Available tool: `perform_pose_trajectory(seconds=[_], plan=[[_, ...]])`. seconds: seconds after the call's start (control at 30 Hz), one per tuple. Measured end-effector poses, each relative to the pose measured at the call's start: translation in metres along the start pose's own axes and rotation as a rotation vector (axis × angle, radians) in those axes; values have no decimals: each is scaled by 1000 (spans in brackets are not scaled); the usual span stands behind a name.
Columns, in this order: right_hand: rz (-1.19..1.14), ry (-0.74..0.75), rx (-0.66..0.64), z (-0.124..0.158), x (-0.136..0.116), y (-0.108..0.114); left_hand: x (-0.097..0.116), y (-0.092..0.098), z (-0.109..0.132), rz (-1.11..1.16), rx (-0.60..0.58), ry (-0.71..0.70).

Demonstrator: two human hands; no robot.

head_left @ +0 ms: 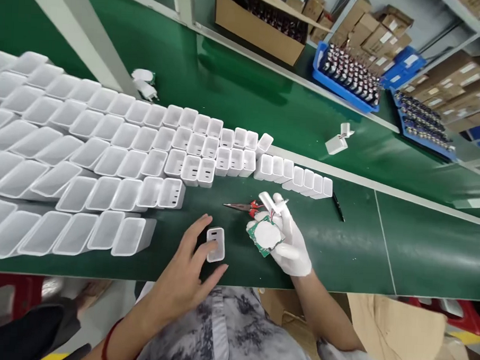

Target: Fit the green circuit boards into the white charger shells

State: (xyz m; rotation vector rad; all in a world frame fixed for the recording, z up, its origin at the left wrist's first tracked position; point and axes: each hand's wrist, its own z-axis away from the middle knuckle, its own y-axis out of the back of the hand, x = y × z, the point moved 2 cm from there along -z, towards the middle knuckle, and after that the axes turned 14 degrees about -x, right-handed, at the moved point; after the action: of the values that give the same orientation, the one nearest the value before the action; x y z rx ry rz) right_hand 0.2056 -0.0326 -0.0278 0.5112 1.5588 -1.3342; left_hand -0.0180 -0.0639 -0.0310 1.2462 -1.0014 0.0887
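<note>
My right hand [291, 240], in a white glove, grips a green circuit board [257, 235] with a round white pad on its face. A small white plastic piece [267, 201] with red wires sits at the same fingers, above the board. My bare left hand [188, 270] has its fingers spread around a small white plastic case [220, 242] with dark slots inside. One fingertip overlaps the case; whether it presses on it I cannot tell. Beyond the board lie red-handled pliers [242, 206], partly hidden behind my right hand.
Rows of open white cases [116, 193] cover the left of the green bench [356, 254] and taper rightward. A black pen [338, 207] lies past the row's end. Farther back are a white adapter part [337, 144], a blue tray [320, 61] of components and a cardboard box [254, 34].
</note>
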Motion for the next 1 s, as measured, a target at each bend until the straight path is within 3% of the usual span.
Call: perform_pose_trajectory(seconds=[0.1, 0.23, 0.6, 1.0], plan=[[159, 19, -14, -6, 5, -12, -14, -6, 3, 161, -42, 59], [383, 47, -166, -12, 10, -23, -26, -10, -1, 219, -10, 94], [685, -4, -340, -28, 10, -34, -34, -10, -6, 265, 37, 78], [762, -16, -378, -31, 15, -37, -37, -10, -8, 271, 17, 67]])
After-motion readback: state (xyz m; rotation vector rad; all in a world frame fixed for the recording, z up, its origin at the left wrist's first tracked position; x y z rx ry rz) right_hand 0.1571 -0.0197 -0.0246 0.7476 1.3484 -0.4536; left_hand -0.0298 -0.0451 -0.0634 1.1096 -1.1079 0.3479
